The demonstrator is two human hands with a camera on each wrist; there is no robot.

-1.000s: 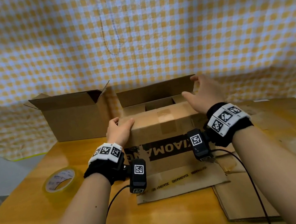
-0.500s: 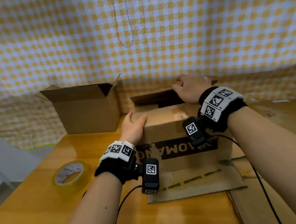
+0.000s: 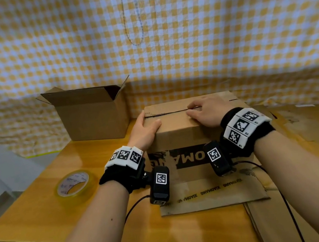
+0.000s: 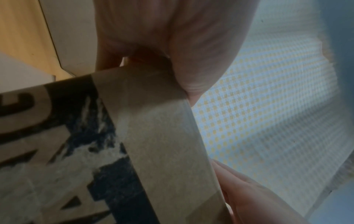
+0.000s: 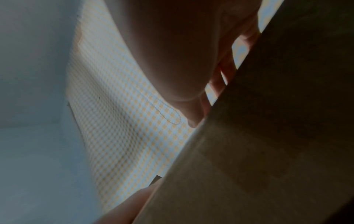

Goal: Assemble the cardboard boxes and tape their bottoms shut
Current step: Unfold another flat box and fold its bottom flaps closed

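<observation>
Tabletop: hands atop printed box

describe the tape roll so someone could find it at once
On the glossy wooden table, look left of the printed cardboard box that both hands press on. The clear yellowish tape roll lies flat there, alone: the only round thing among cardboard.

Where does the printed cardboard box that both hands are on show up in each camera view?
Head: the printed box sits centre, left hand at its left edge, right hand flat on top.
Left wrist: it fills the lower left, black print showing.
Right wrist: a dark slab on the right.
Shared landmark: the yellow checked cloth.
</observation>
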